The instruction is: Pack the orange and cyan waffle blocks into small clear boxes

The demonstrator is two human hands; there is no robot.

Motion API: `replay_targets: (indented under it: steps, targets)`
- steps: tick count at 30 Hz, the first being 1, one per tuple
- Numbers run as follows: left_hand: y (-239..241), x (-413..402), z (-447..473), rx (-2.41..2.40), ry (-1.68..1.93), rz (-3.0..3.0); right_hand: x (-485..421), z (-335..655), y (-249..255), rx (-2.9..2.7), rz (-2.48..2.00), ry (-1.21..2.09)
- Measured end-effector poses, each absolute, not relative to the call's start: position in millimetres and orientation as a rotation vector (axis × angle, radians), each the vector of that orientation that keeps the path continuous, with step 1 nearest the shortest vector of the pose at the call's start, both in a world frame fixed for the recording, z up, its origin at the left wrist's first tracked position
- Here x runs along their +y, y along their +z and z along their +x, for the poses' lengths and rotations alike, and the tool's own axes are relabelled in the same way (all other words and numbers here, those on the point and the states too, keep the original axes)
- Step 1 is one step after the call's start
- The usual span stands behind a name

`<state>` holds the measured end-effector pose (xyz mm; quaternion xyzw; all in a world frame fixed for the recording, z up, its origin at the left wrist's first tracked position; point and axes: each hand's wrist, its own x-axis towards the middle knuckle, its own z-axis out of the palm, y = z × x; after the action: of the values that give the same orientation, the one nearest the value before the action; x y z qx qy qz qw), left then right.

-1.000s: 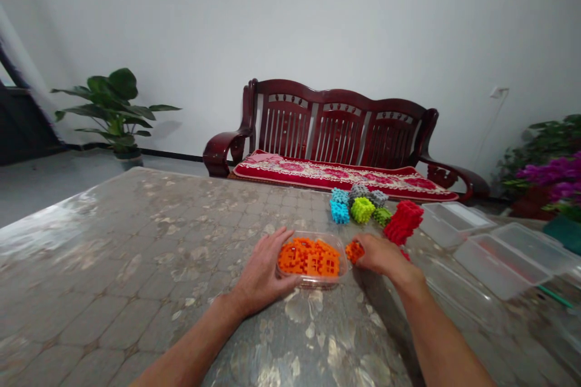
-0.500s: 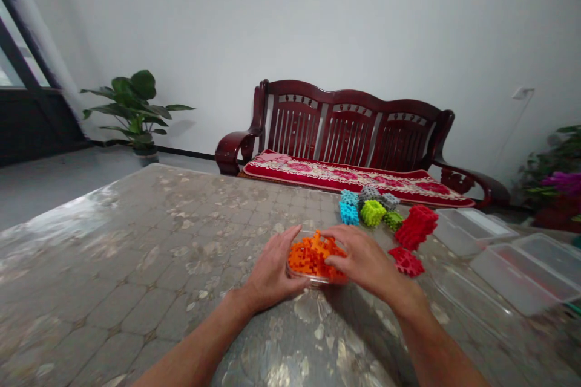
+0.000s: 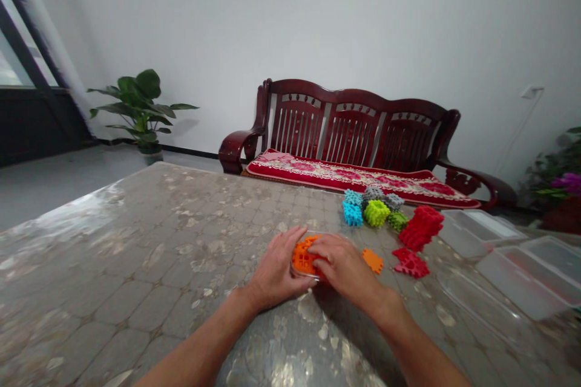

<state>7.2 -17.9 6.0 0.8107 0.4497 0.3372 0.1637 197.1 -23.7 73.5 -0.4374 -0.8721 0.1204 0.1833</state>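
While the left end of a clear box (image 3: 300, 274) is clasped between thumb and fingers of the left hand (image 3: 278, 264) at the lower centre of the frame, the orange pieces (image 3: 302, 257) inside are partly covered by the right hand (image 3: 342, 263); whether anything is pinched there cannot be told. Most orange pieces seem to be boxed already, with one orange square (image 3: 373, 260) left on the table (image 3: 181, 266), just right of the right hand. Red blocks (image 3: 422, 228), farther right, are left outside too. The box's right end is hidden, and purple flowers (image 3: 568, 183) are cut off at the right edge.
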Motion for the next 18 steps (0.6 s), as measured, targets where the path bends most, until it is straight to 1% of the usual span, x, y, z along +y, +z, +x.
replay_targets:
  steps: [4, 7, 12, 18]
  targets:
    - [5, -17, 6, 1.271, 0.962, 2.347, -22, 196, 73, -2.439, -1.174, 0.346]
    - [8, -18, 6, 1.277, 0.904, 2.386, -14, 213, 80, -2.32, -1.25, 0.377]
    - [13, -20, 5, 1.328, 0.822, 2.428, 8, 274, 85, -2.24, -1.676, 0.452]
    - [15, -20, 5, 1.35, 0.782, 2.441, 14, 321, 59, -2.259, -2.109, 0.387]
